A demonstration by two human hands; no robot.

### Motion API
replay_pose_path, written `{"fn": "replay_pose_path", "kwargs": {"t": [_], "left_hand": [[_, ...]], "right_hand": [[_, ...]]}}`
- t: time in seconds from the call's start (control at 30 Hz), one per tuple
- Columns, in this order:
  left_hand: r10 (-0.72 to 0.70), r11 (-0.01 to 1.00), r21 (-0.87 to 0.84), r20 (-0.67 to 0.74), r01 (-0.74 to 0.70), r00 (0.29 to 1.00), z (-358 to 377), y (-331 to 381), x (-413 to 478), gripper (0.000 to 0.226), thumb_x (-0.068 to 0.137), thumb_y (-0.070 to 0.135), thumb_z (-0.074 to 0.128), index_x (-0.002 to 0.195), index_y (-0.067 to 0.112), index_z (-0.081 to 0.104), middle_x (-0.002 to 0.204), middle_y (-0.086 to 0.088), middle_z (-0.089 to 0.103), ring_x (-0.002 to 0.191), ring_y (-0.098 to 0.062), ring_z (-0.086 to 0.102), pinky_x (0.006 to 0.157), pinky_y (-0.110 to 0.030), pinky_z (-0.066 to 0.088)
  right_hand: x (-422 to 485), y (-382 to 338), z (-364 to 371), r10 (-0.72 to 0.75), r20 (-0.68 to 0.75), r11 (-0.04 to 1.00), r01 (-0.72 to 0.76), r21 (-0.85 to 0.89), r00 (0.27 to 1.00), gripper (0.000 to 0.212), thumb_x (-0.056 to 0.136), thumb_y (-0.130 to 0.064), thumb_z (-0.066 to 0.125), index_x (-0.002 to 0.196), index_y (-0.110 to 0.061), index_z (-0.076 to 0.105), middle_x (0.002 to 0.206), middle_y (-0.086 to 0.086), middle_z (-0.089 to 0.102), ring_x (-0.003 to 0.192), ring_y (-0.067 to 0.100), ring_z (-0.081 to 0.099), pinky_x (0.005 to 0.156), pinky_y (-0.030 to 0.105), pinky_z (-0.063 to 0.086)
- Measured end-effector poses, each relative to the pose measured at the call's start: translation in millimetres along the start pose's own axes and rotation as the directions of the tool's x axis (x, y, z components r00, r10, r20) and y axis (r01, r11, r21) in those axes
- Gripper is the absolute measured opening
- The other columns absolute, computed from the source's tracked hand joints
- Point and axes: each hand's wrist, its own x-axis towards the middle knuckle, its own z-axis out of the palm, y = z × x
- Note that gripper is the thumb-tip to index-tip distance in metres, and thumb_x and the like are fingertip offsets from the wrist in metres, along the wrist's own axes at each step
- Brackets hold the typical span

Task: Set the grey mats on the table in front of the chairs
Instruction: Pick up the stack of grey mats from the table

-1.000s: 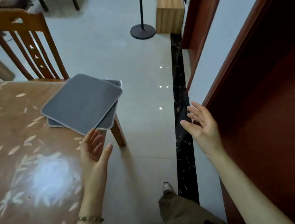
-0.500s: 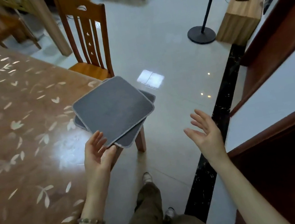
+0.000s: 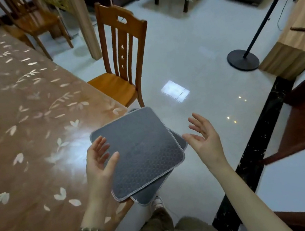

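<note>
1. Nearest to the person, both hands have closed in on the pile over the last second. The left hand (image 3: 99,161) now lies over the near-left edge of the grey mats (image 3: 142,153), fingers spread and loosely curled, with nothing gripped that I can see. Whether the palm touches the top mat I cannot tell.

2. The right hand (image 3: 202,139) has come across from the wall side to hang just beside the pile's right edge — fingers wide, palm turned inward, holding nothing.

3. The mats are stacked at the corner of the table (image 3: 26,121), skewed on each other, with part of the pile jutting past the edge over the floor (image 3: 188,58).

4. The view has swung too, so a chair (image 3: 121,68) tucked at the table's long side now stands just behind the pile, and a second chair (image 3: 33,24) shows further along.

5. I judge the pickup is about to start — no mat is laid at a place yet, and the overhanging pile could slip if nudged.
</note>
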Motion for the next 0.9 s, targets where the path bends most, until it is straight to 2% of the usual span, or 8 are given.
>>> {"fn": "replay_pose_path", "kwargs": {"t": [0.1, 0.27, 0.43, 0.57, 0.67, 0.73, 0.87, 0.9], "left_hand": [[-0.012, 1.000, 0.003, -0.019, 0.012, 1.000, 1, 1, 18, 0.048, 0.078, 0.026, 0.067, 0.121, 0.043, 0.051, 0.128, 0.013, 0.057, 0.118, -0.009, 0.056, 0.102, -0.036, 0.044], [-0.065, 0.998, -0.016, -0.101, 0.063, 0.993, -1, -5, 33, 0.051, 0.077, 0.032, 0.069, 0.124, 0.041, 0.052, 0.132, 0.009, 0.056, 0.120, -0.010, 0.055, 0.103, -0.036, 0.043], [-0.113, 0.994, -0.010, -0.175, 0.113, 0.978, 2, -12, 35, 0.050, 0.080, 0.026, 0.068, 0.126, 0.036, 0.051, 0.132, 0.012, 0.055, 0.121, -0.009, 0.055, 0.104, -0.038, 0.043], [-0.143, 0.989, -0.011, -0.270, 0.145, 0.952, 5, -17, 32, 0.054, 0.084, 0.018, 0.068, 0.133, 0.029, 0.047, 0.135, 0.009, 0.053, 0.123, -0.005, 0.052, 0.104, -0.030, 0.041], [-0.196, 0.977, 0.026, -0.287, 0.213, 0.938, 8, -28, 30, 0.057, 0.086, 0.020, 0.068, 0.136, 0.031, 0.043, 0.138, 0.015, 0.048, 0.124, 0.007, 0.047, 0.099, -0.012, 0.039], [-0.259, 0.955, 0.064, -0.289, 0.289, 0.921, 11, -40, 29, 0.062, 0.085, 0.025, 0.069, 0.139, 0.030, 0.039, 0.140, 0.017, 0.044, 0.122, 0.012, 0.044, 0.096, -0.007, 0.037], [-0.457, 0.823, 0.200, -0.323, 0.532, 0.829, 18, -77, 26, 0.069, 0.084, 0.031, 0.069, 0.143, 0.024, 0.033, 0.150, -0.001, 0.036, 0.136, -0.019, 0.036, 0.110, -0.044, 0.035], [-0.483, 0.778, 0.259, -0.335, 0.572, 0.809, 19, -87, 26, 0.070, 0.085, 0.031, 0.069, 0.144, 0.021, 0.033, 0.150, -0.004, 0.035, 0.138, -0.022, 0.033, 0.112, -0.048, 0.032]], "right_hand": [[28, -7, 15, 0.005, 0.052, 1.000, -0.004, -0.027, 0.999, 0.058, 0.082, -0.018, 0.072, 0.131, -0.036, 0.046, 0.133, -0.008, 0.053, 0.118, 0.005, 0.053, 0.089, 0.015, 0.047], [62, -9, 32, 0.030, 0.143, 0.997, -0.020, -0.071, 0.989, 0.058, 0.082, -0.017, 0.072, 0.132, -0.033, 0.046, 0.134, -0.006, 0.053, 0.119, 0.008, 0.054, 0.090, 0.018, 0.047], [89, -4, 44, 0.071, 0.246, 0.993, -0.045, -0.114, 0.967, 0.058, 0.081, -0.021, 0.073, 0.129, -0.038, 0.046, 0.126, -0.017, 0.053, 0.111, -0.004, 0.055, 0.079, 0.006, 0.048], [107, 3, 54, 0.096, 0.346, 0.990, -0.054, -0.129, 0.933, 0.057, 0.080, -0.021, 0.074, 0.125, -0.045, 0.048, 0.117, -0.030, 0.053, 0.101, -0.020, 0.054, 0.072, 0.002, 0.046], [117, 14, 57, 0.129, 0.369, 0.986, -0.078, -0.149, 0.921, 0.054, 0.080, -0.020, 0.074, 0.117, -0.052, 0.049, 0.114, -0.032, 0.054, 0.103, -0.016, 0.055, 0.074, 0.003, 0.046], [123, 26, 60, 0.160, 0.380, 0.980, -0.099, -0.174, 0.911, 0.052, 0.081, -0.019, 0.073, 0.119, -0.046, 0.050, 0.115, -0.028, 0.055, 0.105, -0.010, 0.057, 0.077, 0.004, 0.047], [127, 57, 65, 0.273, 0.358, 0.947, -0.185, -0.262, 0.893, 0.045, 0.088, -0.013, 0.064, 0.129, -0.022, 0.050, 0.125, -0.005, 0.057, 0.111, 0.009, 0.056, 0.086, 0.017, 0.045], [127, 65, 67, 0.308, 0.345, 0.935, -0.213, -0.285, 0.887, 0.041, 0.091, -0.011, 0.059, 0.130, -0.019, 0.049, 0.127, 0.000, 0.057, 0.110, 0.013, 0.056, 0.089, 0.021, 0.045]]}}
